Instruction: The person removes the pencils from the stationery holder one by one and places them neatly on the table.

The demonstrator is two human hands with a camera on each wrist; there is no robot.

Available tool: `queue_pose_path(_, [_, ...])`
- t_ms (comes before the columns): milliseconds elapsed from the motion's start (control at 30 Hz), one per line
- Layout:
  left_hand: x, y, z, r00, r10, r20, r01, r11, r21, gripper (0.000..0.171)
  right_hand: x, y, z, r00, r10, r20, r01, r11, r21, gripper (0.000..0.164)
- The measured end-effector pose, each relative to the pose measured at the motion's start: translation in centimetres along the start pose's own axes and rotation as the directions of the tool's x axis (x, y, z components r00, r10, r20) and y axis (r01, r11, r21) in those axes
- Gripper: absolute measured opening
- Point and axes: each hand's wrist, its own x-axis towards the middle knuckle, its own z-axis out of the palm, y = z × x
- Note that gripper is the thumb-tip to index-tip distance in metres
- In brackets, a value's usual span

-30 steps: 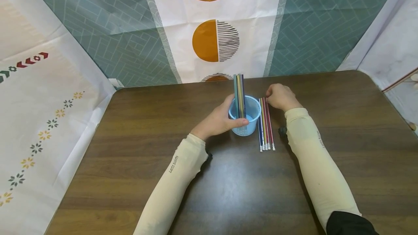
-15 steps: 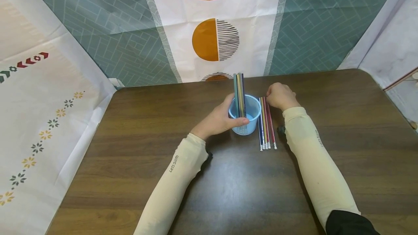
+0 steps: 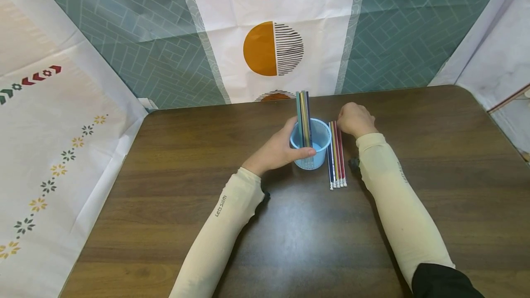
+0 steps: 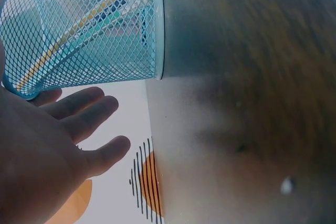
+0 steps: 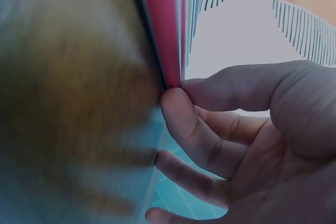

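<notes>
A light-blue mesh pencil cup (image 3: 320, 153) stands on the table with several pencils (image 3: 303, 114) upright in it. My left hand (image 3: 278, 151) holds the cup's left side, thumb across the front; in the left wrist view some of its fingers (image 4: 86, 119) spread free beside the mesh (image 4: 84, 30). Right of the cup lies a row of pencils (image 3: 333, 160), side by side, white eraser ends toward me. At the row's far end my right hand (image 3: 356, 118) pinches the tip of the rightmost red pencil (image 5: 160, 24) between thumb and index finger.
The brown wooden table (image 3: 198, 206) stretches out on both sides and in front. Behind it hangs a patterned cloth (image 3: 323, 59). A white cloth with flower prints (image 3: 83, 169) hangs at the left.
The red pencil's eraser end swung out to the right half a second ago and now lies back against the row. The left hand and the cup have kept their place.
</notes>
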Motion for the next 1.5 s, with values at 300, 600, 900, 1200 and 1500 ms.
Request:
queue_pose_path(300, [0.0, -0.1, 0.0, 1.000, 0.008, 0.000, -0.008, 1.000, 0.003, 0.097, 0.0, 0.0, 0.1, 1.000, -0.018, -0.004, 0.018, 1.000, 0.004, 0.018])
queue_pose_path(600, [0.1, 0.0, 0.0, 1.000, 0.011, 0.000, -0.011, 1.000, -0.005, 0.096, 0.0, 0.0, 0.1, 1.000, -0.012, -0.019, 0.013, 1.000, 0.016, 0.017])
queue_pose_path(900, [0.0, 0.0, -0.1, 1.000, 0.000, 0.000, 0.000, 1.000, -0.004, 0.097, -0.1, 0.7, -0.6, 0.999, -0.050, -0.018, 0.052, 0.991, 0.121, 0.021])
queue_pose_path(1200, [0.0, -0.1, 0.0, 1.000, 0.014, 0.006, -0.014, 1.000, -0.019, 0.097, -0.8, -0.3, -2.0, 0.977, -0.161, -0.143, 0.202, 0.911, 0.359, 0.030])
queue_pose_path(1500, [0.1, -0.2, 0.0, 0.999, 0.038, 0.007, -0.038, 0.999, -0.024, 0.098, -2.4, -3.4, -2.2, 0.926, -0.331, -0.180, 0.375, 0.768, 0.519, 0.039])
